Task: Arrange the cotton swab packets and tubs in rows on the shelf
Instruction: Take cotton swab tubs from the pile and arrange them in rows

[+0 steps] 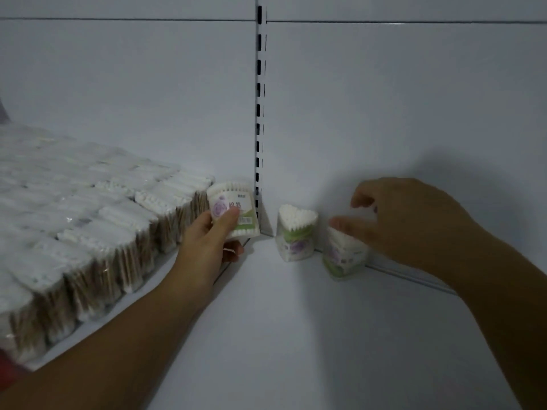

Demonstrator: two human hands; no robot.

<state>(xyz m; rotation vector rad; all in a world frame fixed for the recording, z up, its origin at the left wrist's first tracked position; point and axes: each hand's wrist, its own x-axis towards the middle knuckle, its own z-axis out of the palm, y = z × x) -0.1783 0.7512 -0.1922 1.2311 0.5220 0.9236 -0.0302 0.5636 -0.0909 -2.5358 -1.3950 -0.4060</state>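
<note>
My left hand grips a heart-shaped tub of cotton swabs with a purple and green label, held tilted near the shelf's back corner. A second tub stands upright against the back wall. To its right a third tub stands on the shelf; my right hand hovers over its top with fingers spread and slightly bent, fingertips at or just above the swabs. Rows of clear packets of wooden-stick swabs fill the left part of the shelf.
The white shelf board stretches bare in front of the tubs. A slotted metal upright runs down the back wall between two panels. A red edge shows at the lower left corner.
</note>
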